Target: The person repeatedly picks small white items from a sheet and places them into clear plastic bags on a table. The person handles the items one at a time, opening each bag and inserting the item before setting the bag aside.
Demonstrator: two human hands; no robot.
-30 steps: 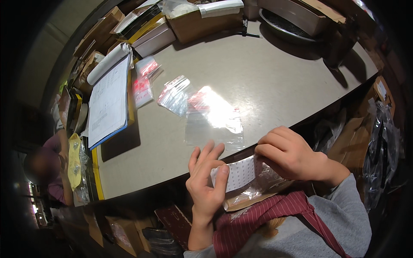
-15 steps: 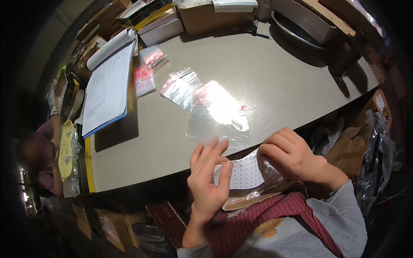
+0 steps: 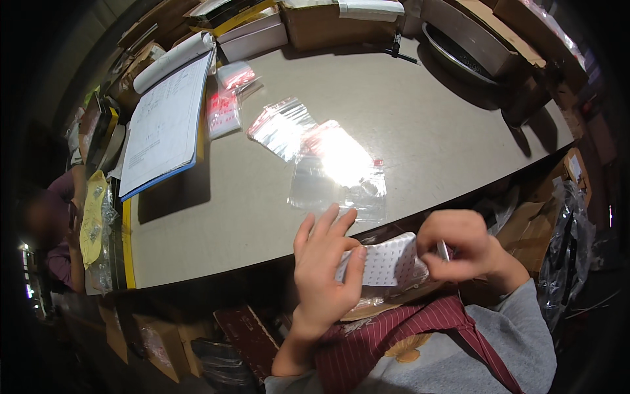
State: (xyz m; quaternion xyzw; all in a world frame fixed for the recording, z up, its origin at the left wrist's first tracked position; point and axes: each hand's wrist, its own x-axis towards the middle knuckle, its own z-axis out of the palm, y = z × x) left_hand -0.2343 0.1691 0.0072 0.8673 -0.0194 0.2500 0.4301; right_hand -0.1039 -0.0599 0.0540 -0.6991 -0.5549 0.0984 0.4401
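Observation:
A white sheet of small printed stickers (image 3: 387, 266) is held in front of me at the table's near edge. My left hand (image 3: 328, 269) pinches its left end between thumb and bent fingers, the other fingers stretched out. At the sheet's right end my right hand (image 3: 459, 243) is curled closed and slightly blurred, with a white edge of the sheet showing between its fingers. Crinkled clear plastic over brown card (image 3: 374, 307) lies under the sheet, against my striped apron. Clear zip bags (image 3: 338, 187) are spread on the table just beyond my hands.
A clipboard with papers (image 3: 164, 125) stands at the left on the grey table (image 3: 433, 144). Bags with red print (image 3: 224, 111) lie beside it. A round black tray (image 3: 459, 59) and cardboard boxes (image 3: 341, 29) line the back. Another person (image 3: 62, 210) is at far left.
My right hand has curled inward and turned at the sheet's right end, bringing a white edge into view. The sheet has shifted slightly right. The view has moved a little.

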